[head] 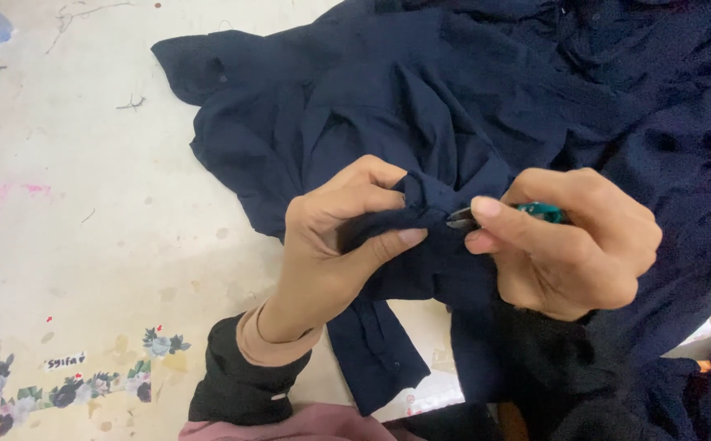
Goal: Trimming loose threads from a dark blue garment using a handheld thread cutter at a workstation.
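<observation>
A dark navy garment lies crumpled over the right and upper part of a pale worktable. My left hand pinches a bunched fold of this navy fabric between thumb and fingers. My right hand grips a small thread snipper with a teal handle and metal blades. The blade tips touch the pinched fold just right of my left thumb. Black sleeves cover both wrists, with a tan cuff showing on the left.
The table surface is stained, with pink marks at the left edge and loose threads near the top left. A floral sticker strip sits at the bottom left. Pink cloth shows at the bottom edge.
</observation>
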